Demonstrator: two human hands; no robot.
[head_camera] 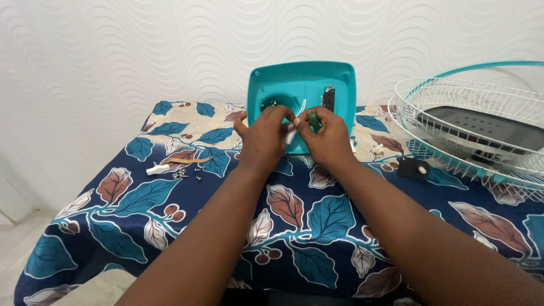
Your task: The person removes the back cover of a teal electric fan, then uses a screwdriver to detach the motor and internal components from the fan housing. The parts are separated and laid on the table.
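Teal fan base just behind both hands (left hand, right hand).

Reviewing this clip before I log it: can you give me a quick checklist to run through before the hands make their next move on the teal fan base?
1. Both hands on the work: ok. The left hand and right hand meet in front of the teal fan base.
2. Small green part held: ok, pinched in the right hand's fingertips.
3. White wire free of snags: cannot tell, the fingers hide most of it.
4. Base steady: cannot tell, it stands on edge and its support is hidden.
5. Loose screws out of the way: ok, they lie off to the left on the tablecloth.
6. Wire fan guard apart from the hands: ok, it sits at the right.
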